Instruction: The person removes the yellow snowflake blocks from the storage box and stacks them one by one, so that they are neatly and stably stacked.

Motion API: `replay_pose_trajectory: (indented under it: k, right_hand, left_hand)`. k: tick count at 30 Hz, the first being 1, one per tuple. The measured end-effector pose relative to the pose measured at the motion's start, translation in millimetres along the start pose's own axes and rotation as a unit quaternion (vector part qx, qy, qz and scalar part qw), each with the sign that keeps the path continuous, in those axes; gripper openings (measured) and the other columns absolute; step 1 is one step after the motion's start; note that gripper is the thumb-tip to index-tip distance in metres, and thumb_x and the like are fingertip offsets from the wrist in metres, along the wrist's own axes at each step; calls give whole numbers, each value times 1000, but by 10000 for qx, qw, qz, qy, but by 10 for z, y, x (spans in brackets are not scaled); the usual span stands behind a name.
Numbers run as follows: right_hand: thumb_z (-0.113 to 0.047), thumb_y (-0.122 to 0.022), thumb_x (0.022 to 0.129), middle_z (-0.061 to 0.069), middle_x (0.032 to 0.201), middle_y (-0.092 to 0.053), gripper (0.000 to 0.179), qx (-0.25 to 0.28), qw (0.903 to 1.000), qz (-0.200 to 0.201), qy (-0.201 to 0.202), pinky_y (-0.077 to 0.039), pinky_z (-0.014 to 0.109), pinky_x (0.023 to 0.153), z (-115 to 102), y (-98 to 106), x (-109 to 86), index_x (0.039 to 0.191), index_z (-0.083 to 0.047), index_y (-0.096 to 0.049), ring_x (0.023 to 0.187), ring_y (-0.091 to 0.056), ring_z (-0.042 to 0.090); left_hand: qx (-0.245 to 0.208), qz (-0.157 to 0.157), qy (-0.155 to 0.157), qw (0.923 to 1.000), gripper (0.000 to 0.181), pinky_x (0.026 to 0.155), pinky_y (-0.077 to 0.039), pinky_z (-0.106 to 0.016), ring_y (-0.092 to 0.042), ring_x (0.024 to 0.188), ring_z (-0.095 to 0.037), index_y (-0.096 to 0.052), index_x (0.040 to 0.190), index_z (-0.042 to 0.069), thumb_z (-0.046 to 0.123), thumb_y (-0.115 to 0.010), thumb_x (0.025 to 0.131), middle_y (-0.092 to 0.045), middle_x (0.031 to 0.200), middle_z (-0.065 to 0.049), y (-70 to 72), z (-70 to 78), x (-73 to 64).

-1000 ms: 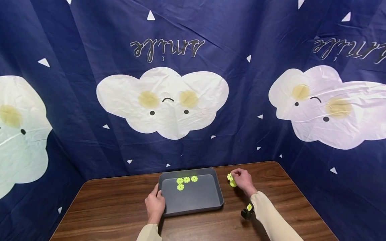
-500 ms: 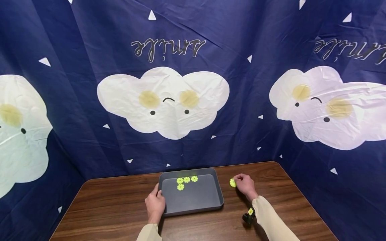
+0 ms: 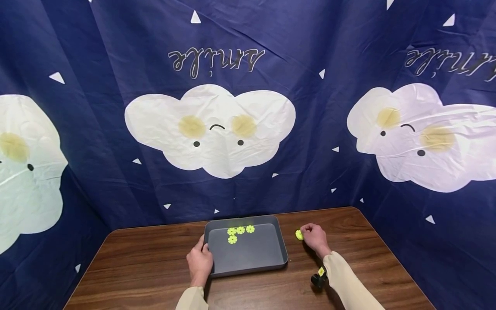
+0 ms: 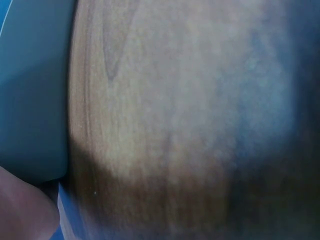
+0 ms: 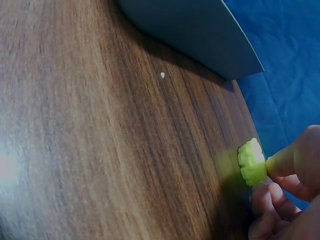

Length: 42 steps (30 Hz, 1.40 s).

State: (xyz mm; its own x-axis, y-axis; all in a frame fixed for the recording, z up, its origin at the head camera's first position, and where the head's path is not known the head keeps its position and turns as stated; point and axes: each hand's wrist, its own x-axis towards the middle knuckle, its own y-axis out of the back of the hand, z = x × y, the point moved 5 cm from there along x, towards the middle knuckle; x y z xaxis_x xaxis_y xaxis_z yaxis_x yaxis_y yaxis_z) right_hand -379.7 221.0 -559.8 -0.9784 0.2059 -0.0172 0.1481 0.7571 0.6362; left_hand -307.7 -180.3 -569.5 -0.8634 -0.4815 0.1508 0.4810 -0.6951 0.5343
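Observation:
In the head view my left hand [image 3: 199,262] grips the left side of a dark grey rectangular baking pan [image 3: 252,258], thumb over its rim. Several yellow-green, flower-shaped notched discs [image 3: 232,239] lie flat inside, toward the back. Right of the pan, my right hand [image 3: 314,238] pinches at the edge of another such disc [image 3: 299,234], low over the table. The right wrist view shows this yellow-green disc [image 5: 251,162] tilted on edge and thick, like layers stacked together, with thumb and fingertips on its right side. Only a fingertip of the left hand [image 4: 25,210] shows beside the pan wall [image 4: 35,100].
The brown wood-grain table [image 3: 139,262] ends at a blue curtain [image 3: 232,193] printed with white clouds. A small pale speck [image 5: 162,75] lies on the wood near the pan. A black wrist camera [image 3: 318,280] hangs under my right forearm.
My right hand has shifted slightly down and right. The two yellow-green discs seen separately by its fingers now show as one overlapping piece. The left hand and pan stay in place.

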Motion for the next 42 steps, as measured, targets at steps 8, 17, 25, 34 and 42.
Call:
replay_pose_trajectory:
  k: [8,17,25,34,42]
  right_hand:
    - [-15,-58,95,11,93,-69,19,-60,10000,10,-3,-45,28,71,24,-16,12,99,-1,-71,83,-58,24]
    - [-15,-59,96,11,93,-70,19,-114,9999,50,7,-47,31,73,30,-31,8,98,-1,-72,84,-60,25]
    - [-14,-58,96,10,90,-69,19,-138,9999,73,73,-47,31,72,27,-25,-1,97,0,-71,82,-59,25]
    - [-14,-57,95,9,89,-69,20,-153,9997,84,142,-46,31,72,29,-22,-11,97,0,-71,82,-59,24]
    - [-16,-53,94,12,92,-65,23,-211,9996,152,76,-46,31,74,8,-4,-5,102,1,-68,85,-56,26]
  left_hand:
    - [5,12,-41,10000,40,101,-47,-63,-60,120,-50,-61,139,5,4,-54,99,-63,132,-26,-3,-10,9]
    - [26,-31,20,10000,41,102,-47,-63,-59,123,-49,-60,140,3,4,-53,100,-61,134,-26,0,3,12]
    - [20,-35,5,10000,41,102,-46,-63,-59,123,-49,-60,140,4,4,-53,100,-61,134,-26,-2,-3,11]
    - [40,4,-30,10000,41,101,-47,-63,-59,121,-51,-60,140,4,4,-53,99,-62,133,-26,-7,-27,14]
    - [-23,-1,-20,10000,41,102,-46,-63,-59,123,-50,-61,139,4,4,-53,99,-62,134,-26,-5,-22,9]
